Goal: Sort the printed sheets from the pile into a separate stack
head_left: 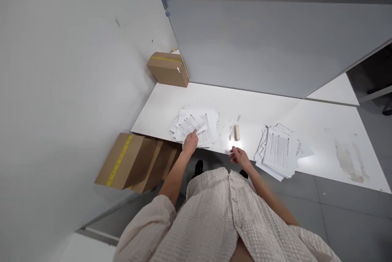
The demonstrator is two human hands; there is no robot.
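My left hand (190,142) reaches onto a loose, fanned-out pile of printed paper sheets (210,129) on the white table. Its fingers are closed at the near edge of a top sheet (190,124), which lies at a slant over the others. Over the table's front edge hovers my right hand (239,157), fingers loosely bent and apart, with nothing visible in it. Just beyond it lies a small beige stapler-like object (237,132). To the right, a second, thicker stack of printed sheets (277,151) sticks out past the front edge.
A taped cardboard box (168,69) stands in the table's back left corner. More cardboard boxes (122,162) are at the left below table height. A grey partition panel (245,45) rises along the back, and a white wall (76,70) closes off the left. Stains mark the table's right end (352,162).
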